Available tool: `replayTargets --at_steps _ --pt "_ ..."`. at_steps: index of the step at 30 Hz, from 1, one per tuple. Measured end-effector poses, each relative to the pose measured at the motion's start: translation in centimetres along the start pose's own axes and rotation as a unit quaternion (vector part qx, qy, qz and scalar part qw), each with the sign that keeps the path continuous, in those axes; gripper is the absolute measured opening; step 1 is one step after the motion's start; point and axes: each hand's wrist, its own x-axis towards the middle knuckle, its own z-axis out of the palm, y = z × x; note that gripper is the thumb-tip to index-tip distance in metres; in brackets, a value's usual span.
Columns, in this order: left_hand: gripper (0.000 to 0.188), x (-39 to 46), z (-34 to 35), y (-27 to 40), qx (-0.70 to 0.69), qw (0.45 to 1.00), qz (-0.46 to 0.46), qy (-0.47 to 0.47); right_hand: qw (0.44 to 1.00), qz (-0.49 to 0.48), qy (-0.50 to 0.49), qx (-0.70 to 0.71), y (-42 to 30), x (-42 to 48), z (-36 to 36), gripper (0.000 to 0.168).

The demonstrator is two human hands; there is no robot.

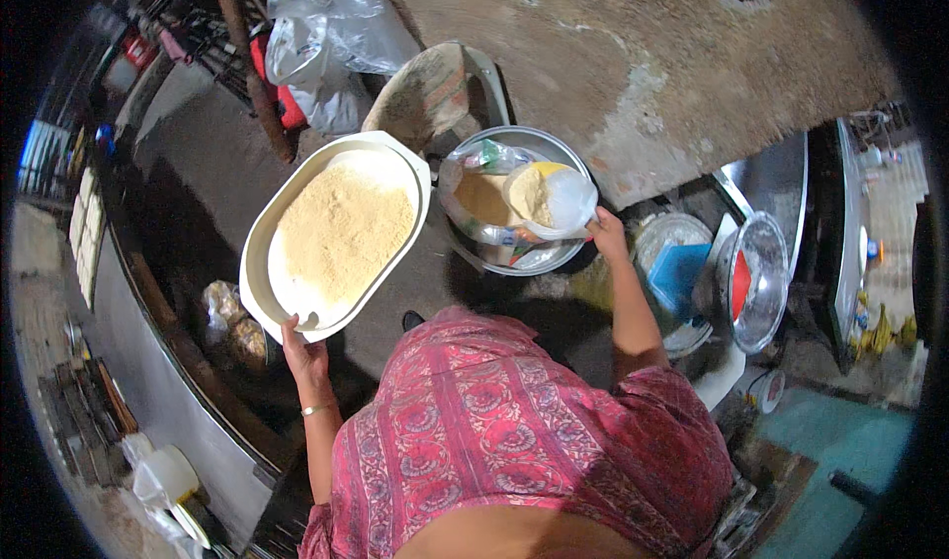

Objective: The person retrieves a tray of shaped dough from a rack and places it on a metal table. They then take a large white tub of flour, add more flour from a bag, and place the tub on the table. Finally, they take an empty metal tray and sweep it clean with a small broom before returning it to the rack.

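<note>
My left hand [305, 362] grips the near end of a cream plastic basin [268, 236], its thumb over the rim. A broad layer of pale yellow meal or flour [345, 218] lies in it. My right hand [612, 236] holds a translucent plastic scoop [569, 199] by its near right end. More of the powder [528, 196] fills the scoop's left part. Under the scoop stands a round metal pot [545, 136] lined with a printed clear plastic bag [495, 157]. Similar powder [478, 197] shows inside the bag, partly hidden by the scoop.
Behind the pot leans a woven sack [422, 96], beside hanging plastic bags [326, 47]. A metal colander [764, 285] and blue plastic item [676, 277] are at right. A long metal-topped counter [159, 366] runs along the left, with bagged goods [236, 322] near it.
</note>
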Motion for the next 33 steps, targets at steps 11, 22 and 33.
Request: replayTargets --at_steps 11,22,33 --pt "0.033 -0.7 0.2 -4.2 -0.044 0.994 -0.028 0.095 0.969 -0.137 -0.125 -0.162 -20.8 3.9 0.1 0.023" --pt "0.041 -2.1 0.4 -4.9 -0.038 0.998 -0.038 0.034 0.624 -0.569 -0.267 -0.465 -40.2 -6.0 20.5 0.014" --pt "0.042 -8.5 -10.0 -5.0 -0.083 0.995 -0.023 0.047 0.541 -0.646 -0.387 -0.375 -40.8 -16.3 28.5 0.014"
